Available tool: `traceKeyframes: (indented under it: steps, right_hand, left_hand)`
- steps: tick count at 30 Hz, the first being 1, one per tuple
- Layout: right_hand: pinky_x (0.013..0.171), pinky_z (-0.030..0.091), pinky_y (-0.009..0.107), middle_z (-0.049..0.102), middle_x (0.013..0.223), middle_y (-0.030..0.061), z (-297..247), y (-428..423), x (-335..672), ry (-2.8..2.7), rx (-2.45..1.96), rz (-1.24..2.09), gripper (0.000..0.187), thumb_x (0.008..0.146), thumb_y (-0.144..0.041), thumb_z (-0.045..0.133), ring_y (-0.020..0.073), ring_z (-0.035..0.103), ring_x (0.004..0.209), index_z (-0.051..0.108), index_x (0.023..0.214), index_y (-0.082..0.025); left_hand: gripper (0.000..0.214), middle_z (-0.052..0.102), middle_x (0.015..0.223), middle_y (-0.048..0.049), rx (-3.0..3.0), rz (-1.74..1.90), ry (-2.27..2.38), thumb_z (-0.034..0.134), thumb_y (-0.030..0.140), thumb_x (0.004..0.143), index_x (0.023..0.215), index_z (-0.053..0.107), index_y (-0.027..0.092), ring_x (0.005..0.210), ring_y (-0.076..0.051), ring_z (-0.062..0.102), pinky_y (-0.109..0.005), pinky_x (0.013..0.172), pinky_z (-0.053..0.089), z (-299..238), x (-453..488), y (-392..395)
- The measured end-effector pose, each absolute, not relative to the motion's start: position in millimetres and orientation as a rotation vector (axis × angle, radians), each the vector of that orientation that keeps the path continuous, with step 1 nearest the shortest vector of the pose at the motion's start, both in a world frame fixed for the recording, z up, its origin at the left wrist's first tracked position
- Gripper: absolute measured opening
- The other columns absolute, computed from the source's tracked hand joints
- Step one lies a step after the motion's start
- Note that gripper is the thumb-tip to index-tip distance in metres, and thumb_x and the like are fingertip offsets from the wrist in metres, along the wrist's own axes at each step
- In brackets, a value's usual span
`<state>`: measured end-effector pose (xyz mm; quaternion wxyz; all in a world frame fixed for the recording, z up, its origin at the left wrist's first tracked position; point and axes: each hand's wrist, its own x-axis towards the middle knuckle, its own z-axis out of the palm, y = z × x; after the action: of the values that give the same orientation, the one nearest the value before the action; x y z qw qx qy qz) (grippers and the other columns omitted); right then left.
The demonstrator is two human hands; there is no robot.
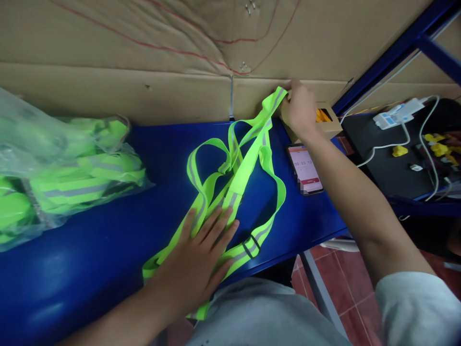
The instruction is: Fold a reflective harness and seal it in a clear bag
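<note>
A neon-green reflective strap vest point(237, 178) with grey stripes lies spread on the blue table point(108, 240). My left hand point(196, 257) lies flat on its near straps, fingers stretched out and pressing them down. My right hand point(299, 111) reaches to the far edge by the cardboard wall and pinches the vest's far end, pulling the strap taut.
A clear plastic bag of several folded green vests point(61, 173) sits at the left. A phone point(304, 169) showing a timer lies under my right forearm. A small cardboard box point(329, 120) stands behind my right hand. A power strip point(398, 114), cables and yellow bits lie on the black surface at right.
</note>
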<state>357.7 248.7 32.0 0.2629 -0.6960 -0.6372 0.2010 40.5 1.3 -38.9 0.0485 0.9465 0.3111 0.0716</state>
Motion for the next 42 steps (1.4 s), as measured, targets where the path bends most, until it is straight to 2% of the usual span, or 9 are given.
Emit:
traceKeyframes:
  steps: [4, 8, 12, 17, 22, 27, 31, 37, 42]
  right_hand:
    - [0.073, 0.063, 0.034, 0.068, 0.081, 0.0024, 30, 263, 352, -1.374, -1.890, 0.804, 0.024, 0.109, -0.021, 0.038, 0.0179, 0.071, 0.075, 0.059, 0.120, -0.021]
    - [0.069, 0.061, 0.026, 0.073, 0.095, 0.0021, 23, 260, 352, -1.338, -1.847, 0.839, 0.025, 0.100, -0.013, 0.052, 0.0148, 0.069, 0.079, 0.062, 0.121, -0.024]
    - [0.092, 0.062, 0.037, 0.074, 0.120, 0.0047, 15, 239, 361, -1.540, -1.816, 0.674, 0.046, 0.090, -0.020, 0.072, 0.0212, 0.070, 0.100, 0.061, 0.133, -0.028]
    - [0.129, 0.034, 0.059, 0.051, 0.162, 0.0095, 26, 202, 384, -2.244, -1.705, 0.502, 0.079, 0.077, -0.042, 0.090, 0.0385, 0.045, 0.151, 0.058, 0.148, -0.029]
    - [0.128, 0.027, 0.069, 0.042, 0.169, 0.0148, 26, 186, 396, -2.387, -1.723, 0.446, 0.073, 0.098, -0.064, 0.062, 0.0434, 0.035, 0.158, 0.050, 0.159, -0.026]
    - [0.129, 0.028, 0.064, 0.050, 0.164, 0.0170, -4, 192, 376, -2.416, -1.749, 0.445, 0.065, 0.110, -0.057, 0.035, 0.0377, 0.040, 0.157, 0.050, 0.160, -0.018]
    - [0.127, 0.036, 0.055, 0.058, 0.157, 0.0162, -22, 203, 363, -2.454, -1.620, 0.439, 0.054, 0.111, -0.041, 0.037, 0.0323, 0.052, 0.149, 0.054, 0.156, -0.016]
    - [0.119, 0.043, 0.056, 0.065, 0.146, 0.0149, 7, 205, 364, -2.358, -1.587, 0.260, 0.050, 0.100, -0.030, 0.060, 0.0353, 0.058, 0.138, 0.061, 0.149, -0.020]
    - [0.117, 0.040, 0.062, 0.065, 0.141, 0.0109, 38, 200, 341, -2.368, -1.522, 0.023, 0.043, 0.103, -0.028, 0.053, 0.0377, 0.055, 0.136, 0.061, 0.145, -0.030]
  left_hand:
    - [0.067, 0.031, 0.176, -0.0137, 2.886, 0.202, 0.941, 0.046, 0.053, 0.108, 0.164, 0.041, 0.016, 0.163, -0.034, 0.028, -0.059, 0.134, 0.001, -38, 40, 1]
    - [0.067, 0.034, 0.174, -0.0152, 2.887, 0.215, 0.934, 0.045, 0.053, 0.108, 0.164, 0.041, 0.015, 0.162, -0.034, 0.030, -0.059, 0.134, 0.002, -39, 41, 1]
    - [0.067, 0.036, 0.173, -0.0158, 2.885, 0.227, 0.943, 0.043, 0.053, 0.109, 0.164, 0.042, 0.015, 0.161, -0.035, 0.032, -0.059, 0.134, 0.002, -37, 43, 2]
    - [0.066, 0.036, 0.174, -0.0145, 2.869, 0.210, 0.953, 0.043, 0.053, 0.109, 0.164, 0.041, 0.017, 0.162, -0.034, 0.032, -0.060, 0.134, 0.002, -36, 42, 1]
    - [0.067, 0.034, 0.174, -0.0148, 2.855, 0.236, 0.951, 0.044, 0.053, 0.109, 0.164, 0.041, 0.016, 0.162, -0.035, 0.032, -0.060, 0.135, 0.000, -37, 41, 1]
    - [0.066, 0.033, 0.175, -0.0151, 2.867, 0.233, 0.950, 0.043, 0.054, 0.109, 0.163, 0.042, 0.016, 0.161, -0.034, 0.032, -0.060, 0.135, -0.001, -38, 42, 1]
    - [0.065, 0.033, 0.175, -0.0150, 2.855, 0.233, 0.944, 0.043, 0.052, 0.109, 0.163, 0.043, 0.016, 0.162, -0.034, 0.032, -0.059, 0.135, 0.002, -37, 42, 1]
    - [0.064, 0.031, 0.175, -0.0150, 2.841, 0.225, 0.974, 0.043, 0.052, 0.109, 0.164, 0.042, 0.018, 0.162, -0.035, 0.031, -0.061, 0.134, 0.002, -37, 43, -1]
    - [0.064, 0.031, 0.176, -0.0149, 2.849, 0.201, 0.982, 0.041, 0.052, 0.110, 0.165, 0.041, 0.018, 0.162, -0.036, 0.031, -0.063, 0.134, 0.003, -37, 43, -1]
